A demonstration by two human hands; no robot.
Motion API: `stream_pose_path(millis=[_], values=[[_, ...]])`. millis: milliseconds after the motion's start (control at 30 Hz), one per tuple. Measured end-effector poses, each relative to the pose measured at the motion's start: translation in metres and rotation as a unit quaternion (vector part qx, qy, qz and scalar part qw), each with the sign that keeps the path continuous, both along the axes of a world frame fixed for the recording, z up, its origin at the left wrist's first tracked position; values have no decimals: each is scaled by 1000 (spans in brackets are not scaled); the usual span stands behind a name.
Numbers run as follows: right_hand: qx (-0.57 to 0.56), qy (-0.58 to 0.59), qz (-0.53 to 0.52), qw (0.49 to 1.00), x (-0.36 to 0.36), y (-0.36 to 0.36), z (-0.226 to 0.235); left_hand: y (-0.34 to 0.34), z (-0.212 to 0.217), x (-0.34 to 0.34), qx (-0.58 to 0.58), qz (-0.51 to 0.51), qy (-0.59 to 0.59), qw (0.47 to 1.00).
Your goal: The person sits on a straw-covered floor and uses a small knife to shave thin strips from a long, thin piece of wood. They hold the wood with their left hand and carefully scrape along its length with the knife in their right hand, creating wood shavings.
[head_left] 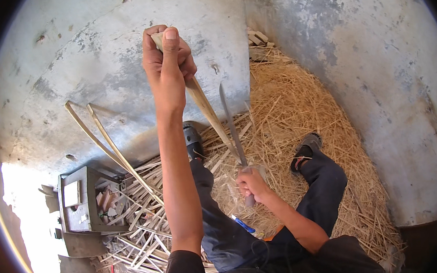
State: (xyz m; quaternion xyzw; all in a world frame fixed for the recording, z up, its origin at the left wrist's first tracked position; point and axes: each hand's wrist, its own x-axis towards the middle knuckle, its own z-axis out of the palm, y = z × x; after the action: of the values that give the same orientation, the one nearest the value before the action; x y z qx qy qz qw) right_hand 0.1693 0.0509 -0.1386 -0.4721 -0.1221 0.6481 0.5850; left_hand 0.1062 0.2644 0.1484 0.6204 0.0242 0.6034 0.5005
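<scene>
My left hand (169, 64) is raised high in front of the wall, its fingers wrapped round the upper end of a pale bamboo strip (207, 111). The strip slants down and to the right, its lower part close beside the blade of a long knife (232, 128). Low over the straw, my right hand (252, 183) is closed round the knife's handle, slightly blurred. The blade points upward and away from me, with a slight curve at its tip. Whether blade and strip touch I cannot tell.
Straw-like shavings (296, 95) cover the floor between my shoes. Split bamboo pieces (145, 243) lie heaped at the left, beside a grey box-like case (89, 201) holding scraps. Two long strips (104, 139) lean on the wall (96, 53). A blue object (244, 224) lies between my legs.
</scene>
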Motion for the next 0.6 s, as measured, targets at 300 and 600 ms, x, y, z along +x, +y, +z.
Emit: stream_pose_path(millis=[300,600], values=[[-30,-23,8,999,5,10,-18,-19,4,8,-5,-13,0,1000],[137,26,-71,988,32,12,42,-14,-1,-3,-12,-19,5,1000]])
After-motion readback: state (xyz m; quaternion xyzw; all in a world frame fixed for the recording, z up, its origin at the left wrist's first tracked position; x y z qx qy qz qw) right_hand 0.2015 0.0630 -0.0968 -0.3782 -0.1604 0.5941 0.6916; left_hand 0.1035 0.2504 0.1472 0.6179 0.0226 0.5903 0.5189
